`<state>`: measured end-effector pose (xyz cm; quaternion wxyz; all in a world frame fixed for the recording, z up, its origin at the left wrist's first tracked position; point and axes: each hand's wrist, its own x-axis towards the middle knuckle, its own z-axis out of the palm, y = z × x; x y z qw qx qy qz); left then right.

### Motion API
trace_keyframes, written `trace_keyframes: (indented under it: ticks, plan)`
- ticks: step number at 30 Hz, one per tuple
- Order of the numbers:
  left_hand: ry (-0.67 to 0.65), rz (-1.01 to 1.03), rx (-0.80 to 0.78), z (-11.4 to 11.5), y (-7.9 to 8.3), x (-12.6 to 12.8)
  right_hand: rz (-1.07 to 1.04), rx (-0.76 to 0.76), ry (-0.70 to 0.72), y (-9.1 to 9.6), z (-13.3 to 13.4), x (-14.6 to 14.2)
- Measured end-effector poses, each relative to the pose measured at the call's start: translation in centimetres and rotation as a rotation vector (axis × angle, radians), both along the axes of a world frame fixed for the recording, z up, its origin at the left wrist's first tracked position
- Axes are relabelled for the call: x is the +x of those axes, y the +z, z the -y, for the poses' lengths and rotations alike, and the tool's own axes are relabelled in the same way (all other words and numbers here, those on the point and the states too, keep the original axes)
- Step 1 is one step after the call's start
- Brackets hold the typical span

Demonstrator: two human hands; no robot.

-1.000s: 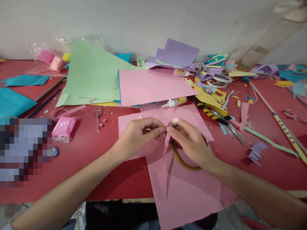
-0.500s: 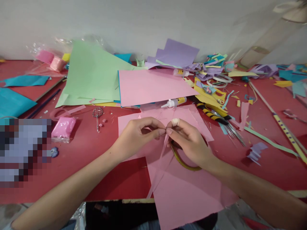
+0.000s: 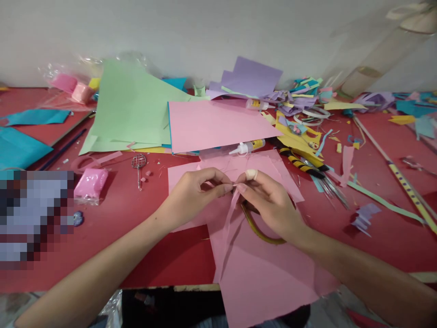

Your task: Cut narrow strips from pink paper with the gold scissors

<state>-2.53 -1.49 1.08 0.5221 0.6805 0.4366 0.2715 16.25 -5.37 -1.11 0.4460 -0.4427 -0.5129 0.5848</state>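
My left hand (image 3: 194, 191) and my right hand (image 3: 269, 202) meet fingertip to fingertip above a pink paper sheet (image 3: 266, 269) on the red table (image 3: 129, 218). Both pinch the top end of a narrow pink paper strip (image 3: 228, 230) that hangs down and trails toward the table's front edge. My right hand also has a yellow-green scissors handle loop (image 3: 259, 230) under its palm. A glue bottle (image 3: 247, 146) lies just beyond the hands.
Green (image 3: 131, 107), pink (image 3: 211, 123) and purple (image 3: 251, 77) sheets lie at the back. Yellow scraps and black-yellow tools (image 3: 302, 164) sit right. A pink packet (image 3: 90, 182) and a small wire tool (image 3: 138, 163) lie left. A long stick (image 3: 396, 171) runs along the right.
The hanging pink strip has grown longer and swung left toward the table's front edge. Both hands stay pinched together in nearly the same spot.
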Motion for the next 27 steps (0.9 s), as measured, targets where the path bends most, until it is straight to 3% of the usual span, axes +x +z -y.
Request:
trace_keyframes:
  ticks: [7,17,27]
  plan:
    - [-0.017,0.001,0.053,0.3,0.1,0.1,0.107,0.034,-0.019,-0.2,0.2,0.2]
    - [0.056,0.064,0.017,0.9,0.3,0.5,-0.073,-0.097,0.007,0.3,0.0,0.1]
    - [-0.009,-0.006,0.239,0.8,0.4,0.3,-0.054,-0.046,0.084,0.7,0.1,0.3]
